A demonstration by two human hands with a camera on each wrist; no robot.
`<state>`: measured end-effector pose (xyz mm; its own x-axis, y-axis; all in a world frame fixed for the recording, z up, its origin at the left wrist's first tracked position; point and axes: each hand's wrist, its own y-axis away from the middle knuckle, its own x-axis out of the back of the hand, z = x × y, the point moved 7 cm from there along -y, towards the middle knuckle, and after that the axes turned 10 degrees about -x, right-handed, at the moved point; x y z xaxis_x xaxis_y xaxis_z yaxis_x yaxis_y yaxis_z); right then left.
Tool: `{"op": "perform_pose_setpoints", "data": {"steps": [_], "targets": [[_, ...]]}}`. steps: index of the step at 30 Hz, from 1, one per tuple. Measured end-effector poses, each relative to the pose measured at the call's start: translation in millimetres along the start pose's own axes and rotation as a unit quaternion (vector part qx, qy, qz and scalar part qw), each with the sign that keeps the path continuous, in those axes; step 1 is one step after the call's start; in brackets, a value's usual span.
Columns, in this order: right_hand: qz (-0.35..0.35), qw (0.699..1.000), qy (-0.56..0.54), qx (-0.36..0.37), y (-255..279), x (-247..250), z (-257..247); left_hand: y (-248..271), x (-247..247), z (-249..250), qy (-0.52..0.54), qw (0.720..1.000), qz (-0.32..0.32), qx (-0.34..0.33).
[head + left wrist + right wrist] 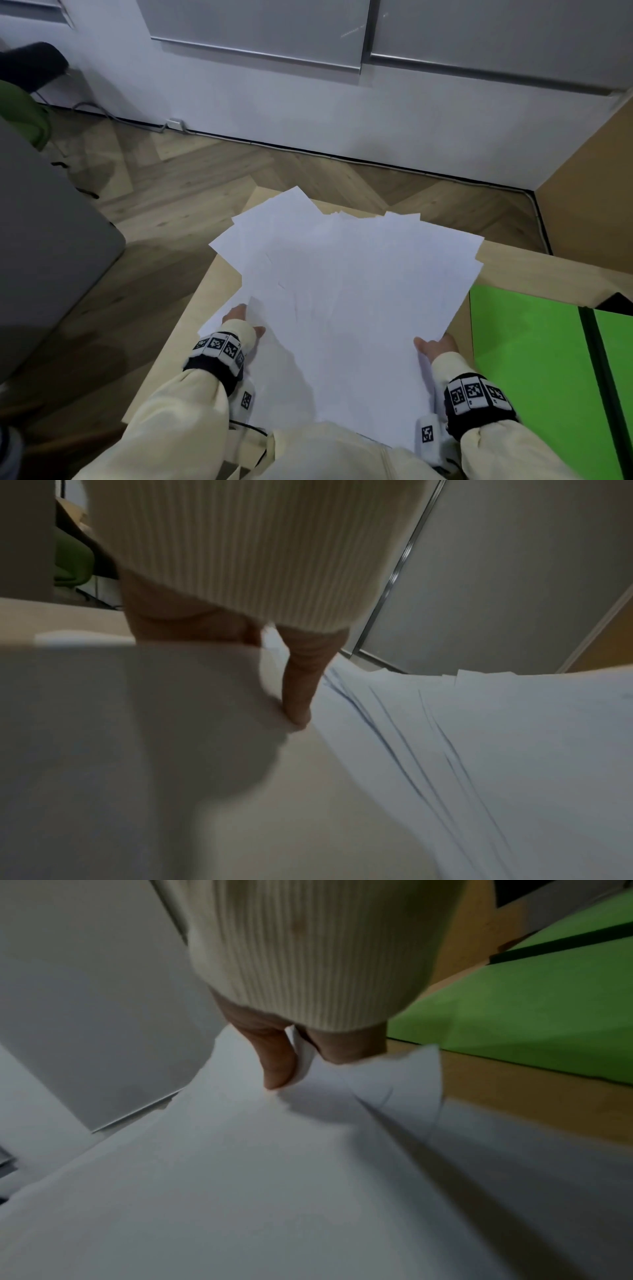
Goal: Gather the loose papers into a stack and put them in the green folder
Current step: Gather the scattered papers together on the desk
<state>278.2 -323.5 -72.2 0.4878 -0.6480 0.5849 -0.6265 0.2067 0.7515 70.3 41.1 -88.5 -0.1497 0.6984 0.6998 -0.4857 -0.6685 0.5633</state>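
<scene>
While fanned, thin white papers point(342, 291) sag unevenly.

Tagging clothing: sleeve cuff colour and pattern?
Cream, finely ribbed knit. The sleeve cuff shows best in the left wrist view.

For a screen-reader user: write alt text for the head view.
Two hands, the left hand and the right hand, grip the near corners of a fanned, uneven bunch of white papers over a light wooden table. An open green folder lies on the table to the right.
</scene>
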Motion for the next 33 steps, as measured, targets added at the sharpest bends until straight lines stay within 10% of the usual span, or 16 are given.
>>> {"op": "perform_pose_setpoints", "data": {"steps": [7,17,25,33], "targets": [[-0.006,1.0,-0.01,-0.023,-3.1,18.3,8.8,-7.5,34.2,-5.8,0.121,0.984,0.129,-0.015],[-0.067,0.995,0.062,-0.032,13.0,-16.2,23.2,-6.2,-7.4,25.6,0.058,0.993,0.031,-0.095],[-0.044,0.997,-0.023,-0.062,-13.1,4.9,35.1,10.5,1.1,6.5,0.071,0.994,-0.088,-0.014],[-0.025,0.997,0.0,-0.066,3.8,7.1,27.4,-7.1,14.9,-5.1,0.272,0.954,0.127,0.022]]}}
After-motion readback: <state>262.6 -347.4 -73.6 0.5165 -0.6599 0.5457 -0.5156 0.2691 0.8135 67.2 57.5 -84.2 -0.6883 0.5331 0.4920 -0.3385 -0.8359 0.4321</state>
